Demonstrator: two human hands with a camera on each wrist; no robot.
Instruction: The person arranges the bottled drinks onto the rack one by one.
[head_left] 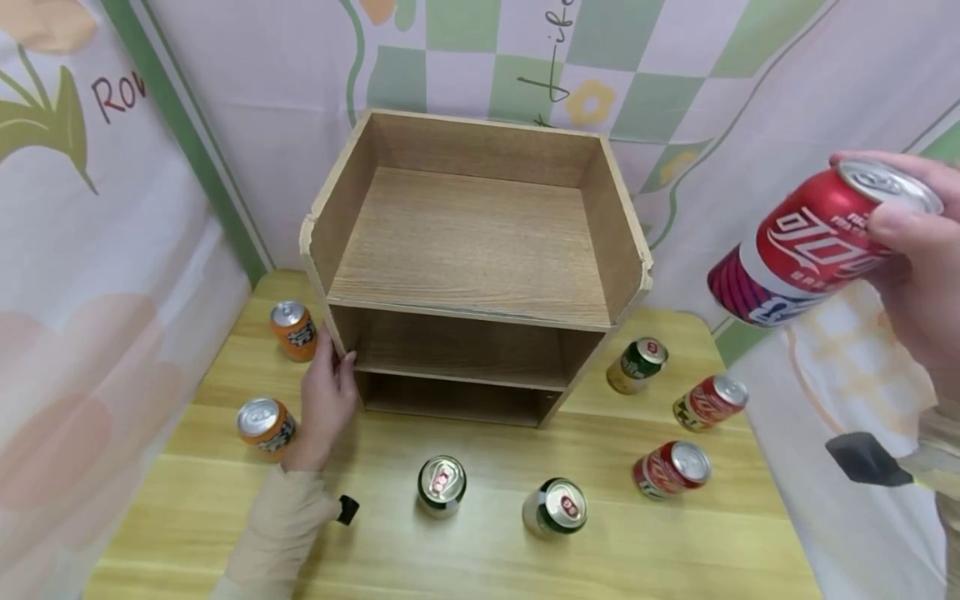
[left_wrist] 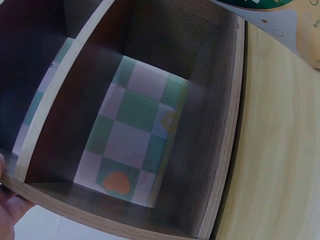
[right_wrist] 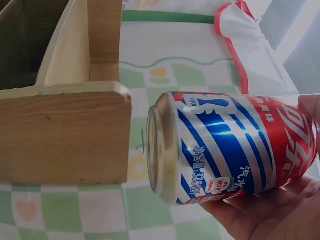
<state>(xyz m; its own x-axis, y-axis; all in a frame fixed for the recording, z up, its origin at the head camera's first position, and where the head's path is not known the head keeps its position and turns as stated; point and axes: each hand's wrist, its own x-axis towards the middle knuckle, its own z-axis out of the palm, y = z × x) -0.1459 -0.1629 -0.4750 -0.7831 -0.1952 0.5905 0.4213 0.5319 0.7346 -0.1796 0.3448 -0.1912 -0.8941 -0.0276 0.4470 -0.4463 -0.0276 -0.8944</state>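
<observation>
My right hand [head_left: 918, 275] holds a red cola can [head_left: 817, 233] in the air, to the right of the wooden shelf. Its fingers wrap the top end, and the can's base tips down to the left. In the right wrist view the can [right_wrist: 225, 145] lies sideways beside the shelf's upper side panel [right_wrist: 65, 135]. My left hand [head_left: 326, 400] grips the front edge of the left side of the wooden shelf [head_left: 472, 242]. The left wrist view shows the thumb and fingers [left_wrist: 12, 210] at that edge, partly cut off. All visible shelf levels are bare.
Orange cans [head_left: 294, 331] [head_left: 267, 427] stand left of the shelf. Green-topped cans [head_left: 441, 485] [head_left: 555, 507] stand in front, with another green can [head_left: 636, 365] at the right. Two red cans [head_left: 710, 402] [head_left: 671, 469] stand near the table's [head_left: 480, 558] right edge. Patterned cloth [head_left: 247, 125] hangs behind.
</observation>
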